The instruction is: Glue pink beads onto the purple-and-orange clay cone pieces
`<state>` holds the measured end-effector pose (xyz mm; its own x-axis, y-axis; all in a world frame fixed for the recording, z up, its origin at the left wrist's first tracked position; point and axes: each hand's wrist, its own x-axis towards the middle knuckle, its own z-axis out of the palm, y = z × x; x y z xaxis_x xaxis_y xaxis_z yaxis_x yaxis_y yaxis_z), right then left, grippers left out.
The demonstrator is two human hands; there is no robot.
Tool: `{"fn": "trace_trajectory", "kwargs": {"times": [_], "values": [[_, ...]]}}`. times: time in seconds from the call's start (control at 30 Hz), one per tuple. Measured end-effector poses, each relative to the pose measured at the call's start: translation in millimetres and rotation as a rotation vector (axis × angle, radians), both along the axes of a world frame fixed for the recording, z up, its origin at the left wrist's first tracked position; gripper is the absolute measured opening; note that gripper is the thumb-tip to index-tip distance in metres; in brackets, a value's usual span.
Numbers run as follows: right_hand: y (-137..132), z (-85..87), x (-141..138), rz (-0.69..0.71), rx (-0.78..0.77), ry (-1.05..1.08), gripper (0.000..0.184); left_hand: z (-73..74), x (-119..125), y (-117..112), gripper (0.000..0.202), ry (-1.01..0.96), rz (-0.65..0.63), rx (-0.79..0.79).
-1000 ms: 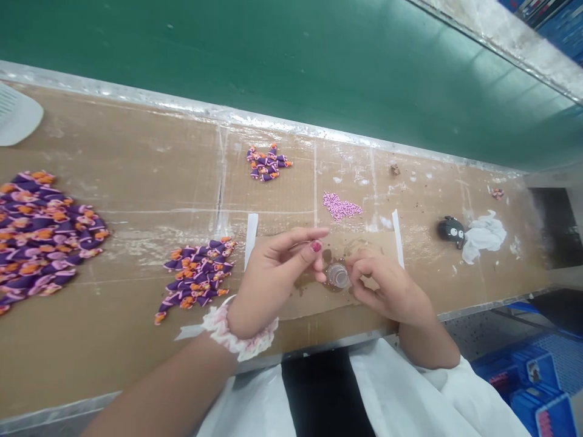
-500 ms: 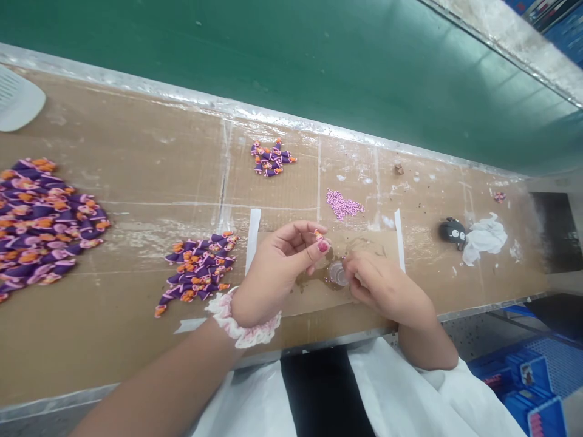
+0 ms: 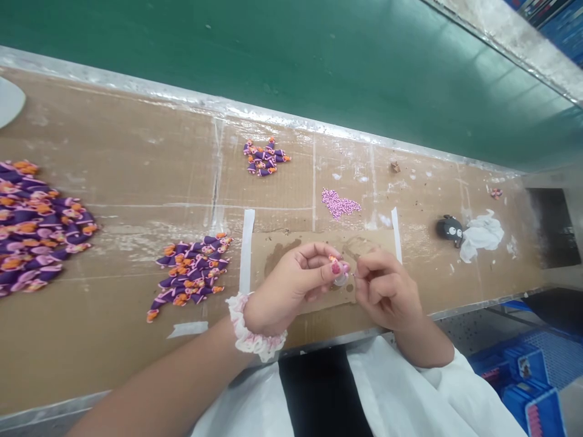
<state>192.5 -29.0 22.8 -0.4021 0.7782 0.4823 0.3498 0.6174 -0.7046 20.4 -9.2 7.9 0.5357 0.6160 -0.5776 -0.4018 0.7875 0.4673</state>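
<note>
My left hand (image 3: 291, 285), with a white-and-pink scrunchie (image 3: 255, 340) at the wrist, pinches a small figurine (image 3: 333, 259) between thumb and fingers. Only an orange bit and some pink of it show. Close to its right, my right hand (image 3: 387, 290) is closed in a pinch; something thin may be at its fingertips, too small to make out. Beneath the fingertips stands a small clear cup (image 3: 340, 281), partly covered. Both hands are over a cardboard sheet (image 3: 273, 240) marked with wet stains. Beyond them lies a patch of tiny pink pieces (image 3: 339, 204).
Purple-and-orange figurines lie in a large group (image 3: 40, 224), a middle group (image 3: 194, 267) and a small group (image 3: 264, 159). White tape strips (image 3: 246, 252) edge the sheet. To the right are a black round object with eyes (image 3: 449, 229) and a crumpled white tissue (image 3: 481, 237).
My left hand has moved right and slightly down with the figurine. My right hand has lifted from beside the cup, and its fingertips now come close to the figurine.
</note>
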Motion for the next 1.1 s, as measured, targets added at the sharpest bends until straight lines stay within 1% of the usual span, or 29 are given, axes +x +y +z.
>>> {"fn": "trace_trajectory", "kwargs": {"times": [0.1, 0.27, 0.37, 0.57, 0.73, 0.9, 1.03, 1.1], "values": [[-0.4, -2.6, -0.1, 0.014, 0.006, 0.001, 0.030, 1.6, 0.3, 1.1, 0.034, 0.014, -0.014, 0.001], [-0.5, -3.4, -0.5, -0.002, 0.005, -0.033, 0.028, 2.7, 0.5, 1.6, 0.038, 0.021, -0.021, -0.005], [-0.8, -2.9, -0.4, -0.009, 0.025, -0.071, 0.028, 1.9, 0.4, 1.0, 0.036, 0.034, -0.010, 0.015], [-0.7, -4.3, -2.4, 0.010, 0.090, -0.120, 0.028, 3.0, -0.1, 0.0, 0.032, 0.080, 0.064, 0.074], [-0.8, -2.2, -3.5, 0.022, 0.108, -0.162, 0.026, 3.2, 0.9, -0.2, 0.029, 0.051, 0.047, 0.043], [-2.9, -1.2, -3.2, 0.013, 0.110, -0.231, 0.026, -0.1, 2.7, 0.5, 0.029, 0.075, 0.068, 0.080], [-2.8, -0.6, -1.6, -0.006, 0.067, -0.179, 0.024, -1.7, 3.8, -0.3, 0.030, 0.044, 0.058, 0.131], [-1.6, -0.3, 0.2, -0.033, 0.038, -0.124, 0.023, -2.3, 2.9, 0.3, 0.030, 0.071, 0.063, 0.174]]}}
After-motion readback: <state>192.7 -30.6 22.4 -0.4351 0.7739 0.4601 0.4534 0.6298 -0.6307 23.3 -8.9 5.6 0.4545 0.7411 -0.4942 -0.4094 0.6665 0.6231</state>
